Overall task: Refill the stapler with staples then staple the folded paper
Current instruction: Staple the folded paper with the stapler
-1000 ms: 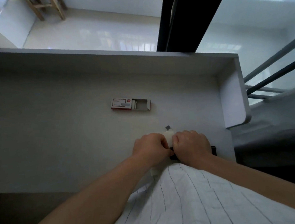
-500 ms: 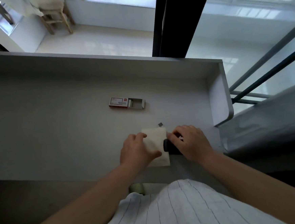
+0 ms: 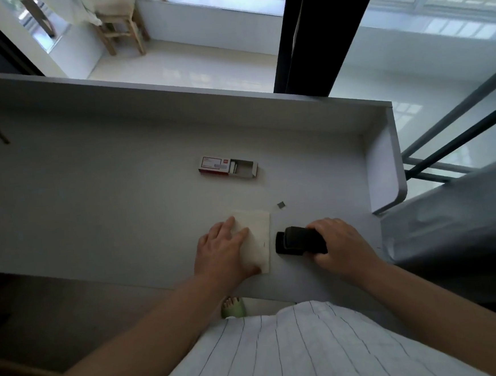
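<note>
A folded white paper (image 3: 258, 234) lies flat on the grey desk (image 3: 93, 200). A small staple shows near its right edge. My left hand (image 3: 223, 250) rests palm-down on the paper's left half, fingers spread. Just right of the paper sits a black stapler (image 3: 297, 240), closed, a small gap away from the paper. My right hand (image 3: 338, 244) grips the stapler's rear end. Farther back lies a red-and-white staple box (image 3: 228, 167), slid open with its tray showing.
A small loose strip of staples (image 3: 281, 205) lies just beyond the paper's far right corner. A raised wall runs along the desk's back and right side (image 3: 384, 165). Grey bedding (image 3: 466, 224) sits to the right. A green cup (image 3: 233, 307) shows below the desk's front edge.
Both hands were bunched together over the stapler and paper. My right hand has drawn the stapler off to the right of the paper, and my left hand has flattened on the paper.
</note>
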